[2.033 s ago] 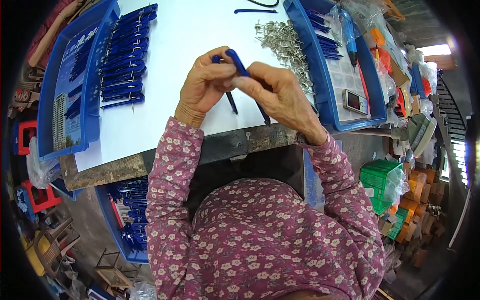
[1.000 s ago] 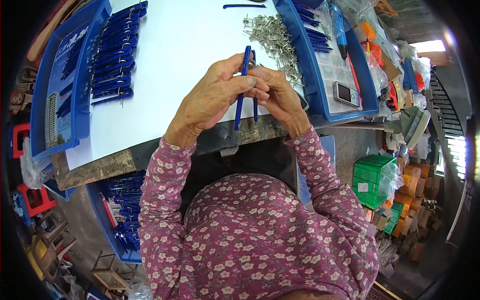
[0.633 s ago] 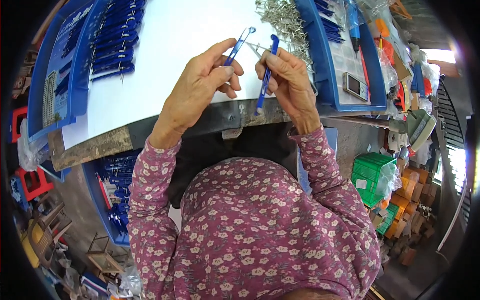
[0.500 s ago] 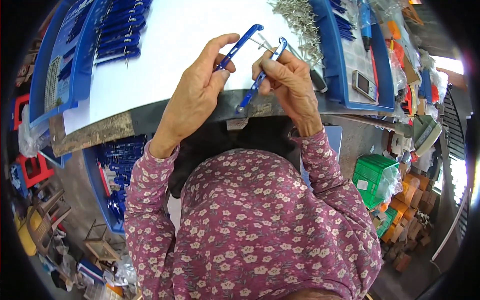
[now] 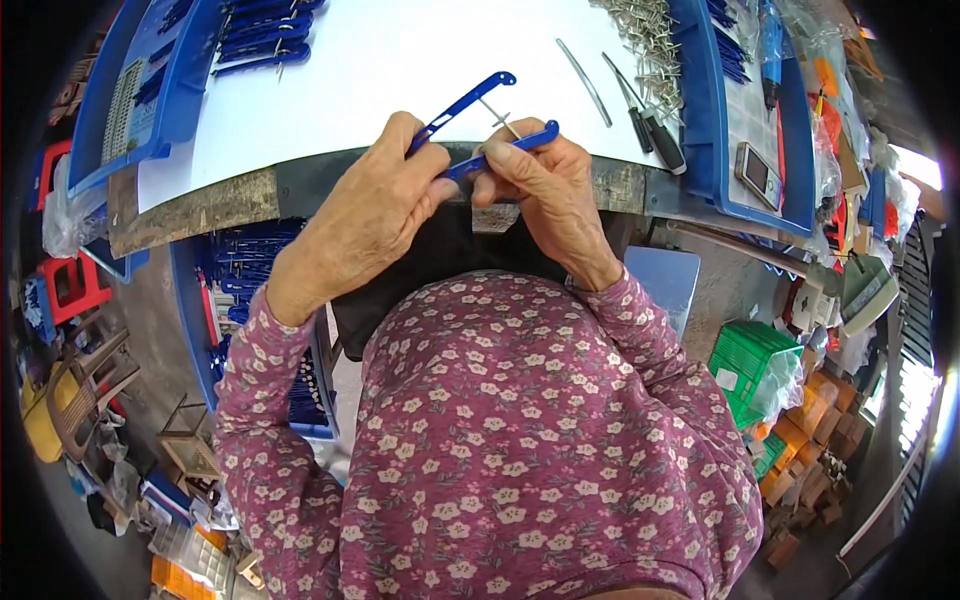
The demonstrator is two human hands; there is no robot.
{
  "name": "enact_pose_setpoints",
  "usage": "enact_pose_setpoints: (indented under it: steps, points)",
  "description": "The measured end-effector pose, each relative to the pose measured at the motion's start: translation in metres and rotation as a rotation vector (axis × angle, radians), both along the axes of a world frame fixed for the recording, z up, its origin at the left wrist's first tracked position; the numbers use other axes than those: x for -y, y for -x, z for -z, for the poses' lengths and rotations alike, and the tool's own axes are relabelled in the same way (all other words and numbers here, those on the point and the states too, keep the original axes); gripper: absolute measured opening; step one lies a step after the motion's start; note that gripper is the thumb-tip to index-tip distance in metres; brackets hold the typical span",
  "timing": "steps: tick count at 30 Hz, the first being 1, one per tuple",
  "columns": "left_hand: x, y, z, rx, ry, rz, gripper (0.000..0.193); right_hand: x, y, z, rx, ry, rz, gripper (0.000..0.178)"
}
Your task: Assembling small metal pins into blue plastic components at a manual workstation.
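My left hand (image 5: 365, 215) is closed on one long blue plastic strip (image 5: 465, 103), which slants up and to the right with small holes at its far end. In my right hand (image 5: 545, 185) I pinch a second blue strip (image 5: 549, 134), lying lower and flatter. A thin metal pin with a small crosspiece (image 5: 503, 121) spans the gap between the strips. The strips' near ends come close together by my left fingertips, which partly hide them. Both hands are just over the table's front edge.
Loose metal pins (image 5: 648, 50) are heaped at the back right. Screwdrivers (image 5: 660, 140) and a metal rod (image 5: 584, 82) lie beside them. Blue trays flank the work surface; the right tray (image 5: 708, 150) holds a phone (image 5: 758, 176). Finished-looking blue pieces (image 5: 265, 38) sit at the left.
The two strips have come together at their near ends, the right one swinging flatter. Both hands have moved lower in view and closer together. The surroundings have shifted slightly with the view.
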State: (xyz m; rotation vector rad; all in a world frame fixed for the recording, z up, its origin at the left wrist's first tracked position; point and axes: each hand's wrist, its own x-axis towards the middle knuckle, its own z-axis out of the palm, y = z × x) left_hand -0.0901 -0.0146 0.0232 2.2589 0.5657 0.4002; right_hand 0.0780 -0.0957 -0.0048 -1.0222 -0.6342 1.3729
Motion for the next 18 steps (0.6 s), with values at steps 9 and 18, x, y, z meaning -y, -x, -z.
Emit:
enact_pose_setpoints:
  steps: [9, 18]
  points:
    - [-0.02, 0.017, -0.003, -0.326, -0.103, 0.18, 0.012, 0.006, -0.02, -0.006, 1.196, -0.095, -0.091, 0.055]
    - [-0.013, 0.022, 0.012, -0.24, -0.469, 0.0, 0.014, -0.018, -0.02, -0.003, 1.466, -0.316, -0.335, 0.062]
